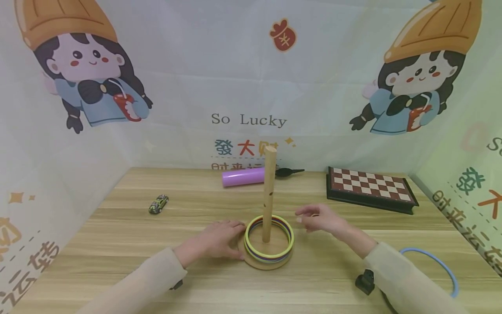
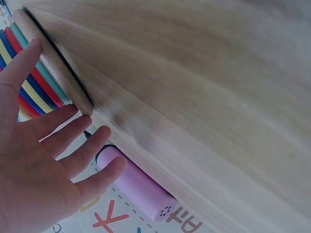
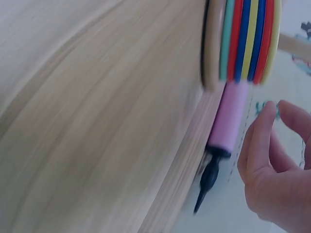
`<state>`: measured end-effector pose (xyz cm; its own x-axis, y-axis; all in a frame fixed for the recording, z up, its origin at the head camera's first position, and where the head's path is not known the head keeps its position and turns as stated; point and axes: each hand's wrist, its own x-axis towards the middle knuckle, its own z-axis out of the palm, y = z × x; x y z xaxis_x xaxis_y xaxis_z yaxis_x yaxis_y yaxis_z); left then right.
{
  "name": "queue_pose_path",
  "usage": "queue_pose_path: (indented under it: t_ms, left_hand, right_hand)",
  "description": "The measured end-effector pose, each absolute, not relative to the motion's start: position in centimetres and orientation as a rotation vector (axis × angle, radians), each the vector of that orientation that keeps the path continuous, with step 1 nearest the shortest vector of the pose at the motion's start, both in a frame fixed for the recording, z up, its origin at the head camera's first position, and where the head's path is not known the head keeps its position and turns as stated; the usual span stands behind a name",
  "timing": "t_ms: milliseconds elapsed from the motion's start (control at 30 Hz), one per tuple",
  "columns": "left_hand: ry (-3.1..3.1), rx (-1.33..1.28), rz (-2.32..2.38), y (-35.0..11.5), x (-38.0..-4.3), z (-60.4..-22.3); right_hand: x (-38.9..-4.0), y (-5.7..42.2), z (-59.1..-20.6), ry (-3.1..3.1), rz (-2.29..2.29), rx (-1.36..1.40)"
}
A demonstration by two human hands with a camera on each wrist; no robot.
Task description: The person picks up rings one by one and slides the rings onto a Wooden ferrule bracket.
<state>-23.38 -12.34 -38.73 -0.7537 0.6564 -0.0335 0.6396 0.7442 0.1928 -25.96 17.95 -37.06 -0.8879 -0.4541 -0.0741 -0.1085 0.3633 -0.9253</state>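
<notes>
A wooden post [image 1: 268, 187] stands upright on a round wooden base [image 1: 266, 266]. Stacked around its foot lie several coloured rings [image 3: 251, 41], red, blue, yellow and teal, with a yellow ring [image 1: 270, 256] on top. My left hand [image 1: 219, 240] is at the left side of the base. In the left wrist view its thumb and index finger touch the base rim, while the other fingers spread out straight. To the right of the stack, my right hand [image 1: 323, 218] hovers apart from the rings, thumb and fingers loosely bent with nothing between them.
Behind the post lies a purple hand pump [image 1: 243, 176] with a black nozzle. A folded chessboard [image 1: 370, 185] is at the back right, a toy car [image 1: 158, 204] at the left. Near my right sleeve lies a blue ring [image 1: 435, 259]. Printed cloth [image 1: 235, 65] hangs around the table.
</notes>
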Motion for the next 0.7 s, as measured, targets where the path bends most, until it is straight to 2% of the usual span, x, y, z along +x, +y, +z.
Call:
queue_pose_path:
  t_ms: [700]
  left_hand:
    - [2.845,1.039,0.253,-12.4,-23.3,-38.6]
  right_hand:
    - [-25.2,33.2,-36.9,2.331,-1.312,-0.605]
